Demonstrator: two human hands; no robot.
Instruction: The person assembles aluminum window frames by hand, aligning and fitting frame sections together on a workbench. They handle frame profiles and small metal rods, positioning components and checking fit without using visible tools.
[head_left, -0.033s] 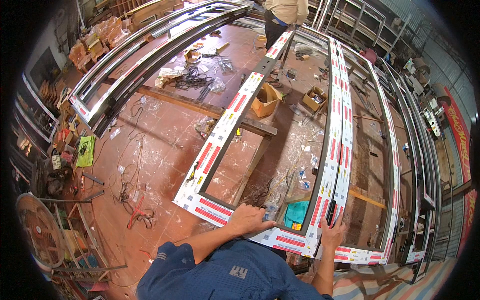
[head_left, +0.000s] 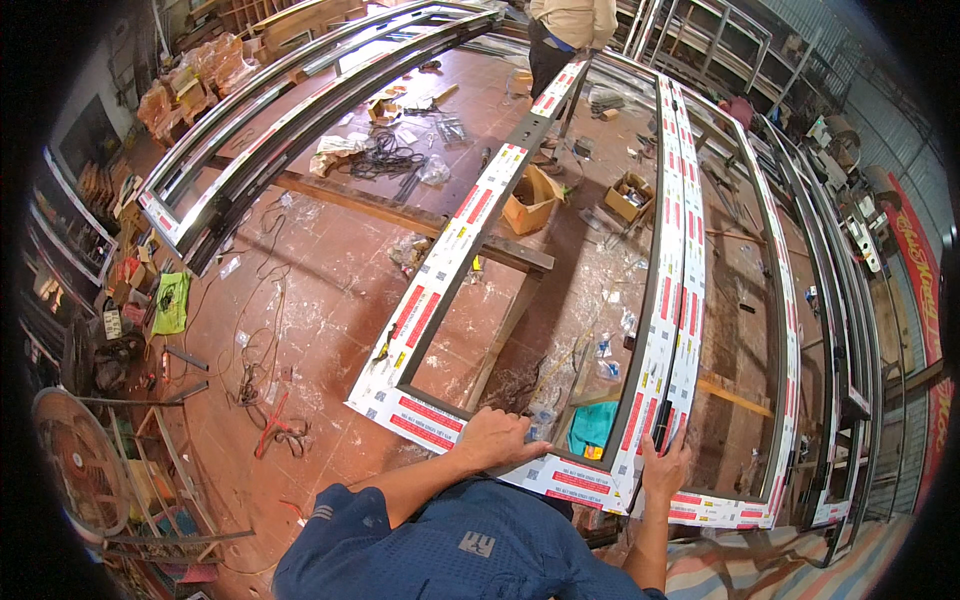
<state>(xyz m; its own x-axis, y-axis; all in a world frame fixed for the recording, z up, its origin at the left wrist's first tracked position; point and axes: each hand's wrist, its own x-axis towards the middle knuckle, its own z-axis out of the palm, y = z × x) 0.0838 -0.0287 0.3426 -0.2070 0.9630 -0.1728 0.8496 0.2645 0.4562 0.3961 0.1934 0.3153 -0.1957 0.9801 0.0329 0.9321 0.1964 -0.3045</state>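
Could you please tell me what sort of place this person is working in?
Most likely a metal-frame fabrication workshop. A long film-wrapped frame lies under both hands, more frames are stacked around, and cables, cardboard boxes and scraps litter the floor.

Nothing appears to have moved: the left hand [head_left: 497, 437] and right hand [head_left: 664, 466] lie on the film-wrapped metal frame [head_left: 470, 215] exactly as before, as far as the small earlier view shows.

Metal frame [head_left: 560, 300] wrapped in glossy printed film; dusty floor [head_left: 320, 300].
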